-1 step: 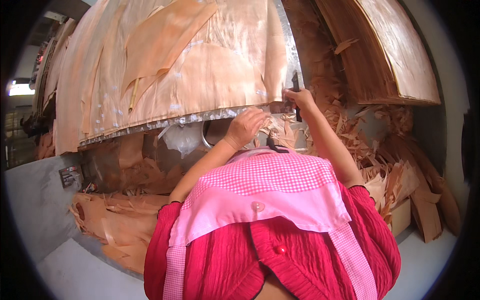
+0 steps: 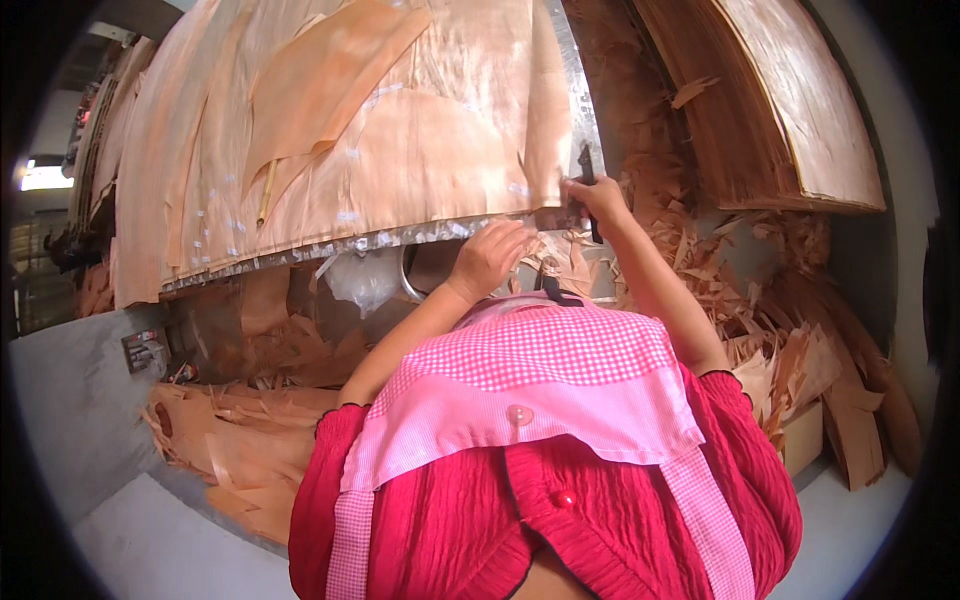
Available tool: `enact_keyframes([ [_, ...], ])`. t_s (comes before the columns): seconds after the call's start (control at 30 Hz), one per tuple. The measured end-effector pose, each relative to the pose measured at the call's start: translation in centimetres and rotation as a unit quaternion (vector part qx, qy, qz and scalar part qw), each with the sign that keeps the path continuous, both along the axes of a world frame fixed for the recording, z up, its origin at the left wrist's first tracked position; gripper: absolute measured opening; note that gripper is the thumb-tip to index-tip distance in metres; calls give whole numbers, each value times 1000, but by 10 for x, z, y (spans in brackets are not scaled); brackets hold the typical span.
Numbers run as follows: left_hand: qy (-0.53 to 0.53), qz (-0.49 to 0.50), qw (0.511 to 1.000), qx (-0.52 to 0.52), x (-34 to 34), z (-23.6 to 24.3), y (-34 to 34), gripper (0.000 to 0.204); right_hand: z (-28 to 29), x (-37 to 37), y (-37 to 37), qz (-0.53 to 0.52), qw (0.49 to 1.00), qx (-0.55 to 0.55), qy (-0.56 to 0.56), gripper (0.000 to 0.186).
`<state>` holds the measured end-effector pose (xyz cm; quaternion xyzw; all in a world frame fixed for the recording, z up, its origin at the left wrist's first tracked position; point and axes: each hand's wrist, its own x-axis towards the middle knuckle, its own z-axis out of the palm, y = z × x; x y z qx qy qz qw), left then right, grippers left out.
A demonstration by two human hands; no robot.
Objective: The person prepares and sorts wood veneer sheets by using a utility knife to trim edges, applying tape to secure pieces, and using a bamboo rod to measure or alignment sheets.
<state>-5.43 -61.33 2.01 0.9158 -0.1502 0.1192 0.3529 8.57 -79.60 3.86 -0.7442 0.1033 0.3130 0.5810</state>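
Big thin sheets of wood veneer (image 2: 450, 145) cover most of the tabletop (image 2: 586, 105), tan to pinkish with a streaky, satiny grain and a long, slightly wavy near edge. Small whitish patches (image 2: 347, 216) dot them, kinda like bits of tape. A darker, loose offcut (image 2: 305, 95) with pointy corners lies on top toward the far left, with a skinny yellow stick (image 2: 267, 192) just by its near end.

Right hand (image 2: 602, 198) is at the near right corner of the veneer, fingers wrapped round a slim black tool (image 2: 587, 160) that points away from the body. Left hand (image 2: 492, 256) is at the near edge, left of that, fingers curved and pretty much together; can't tell if it's pinching the edge or just resting there.

Over on the far right there's a thick stack (image 2: 810, 95) of layered sheets, pale and shiny on top, brown and ridged down the side. Curly, splintery scraps (image 2: 690, 275) are heaped below it, and flatter, ragged strips (image 2: 240, 450) lie near left. A crinkly clear plastic bag (image 2: 360, 280) hangs out under the near edge. Clothes: pink checked apron (image 2: 540, 345), puckered red top (image 2: 430, 530).
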Motion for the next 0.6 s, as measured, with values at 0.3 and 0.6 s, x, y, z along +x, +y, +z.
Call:
enact_keyframes([
  [0.3, -2, 204, 973, 111, 7, 8, -35, 28, 12, 30, -5, 90, 979, 143, 111, 30],
  [0.6, -69, 158, 977, 126, 15, -1, -44, 30, 83, 62, 43, 144, 943, 295, 57, 24],
])
